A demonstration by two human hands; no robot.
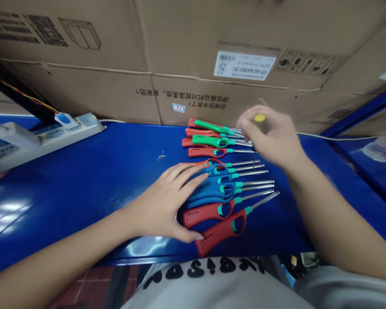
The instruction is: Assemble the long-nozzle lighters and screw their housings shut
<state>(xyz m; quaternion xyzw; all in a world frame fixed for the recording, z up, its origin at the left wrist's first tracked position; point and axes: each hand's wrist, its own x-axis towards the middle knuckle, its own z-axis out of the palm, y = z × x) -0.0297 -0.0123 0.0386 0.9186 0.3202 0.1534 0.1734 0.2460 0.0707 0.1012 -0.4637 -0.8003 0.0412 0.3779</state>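
Several gas lighters with long metal tubes lie side by side across the blue table, tubes to the right. My left hand (167, 201) is spread over the handles of the blue lighters (212, 191), its thumb reaching the nearest red lighter (221, 231). Its palm and fingers hide part of the handles. Over the tubes, my right hand (270, 133) is closed round a screwdriver (260, 118) with a yellow end; a thin shaft points down, blurred. Beyond my left hand lie a green lighter (209, 140) and a red lighter (207, 152).
A large cardboard box (186, 43) stands upright along the table's (83, 184) far edge. Small metal bits (161, 157) lie left of the lighters. A white power strip (51, 137) with plugs is at the far left, and a clear plastic bag (381, 149) at the right.
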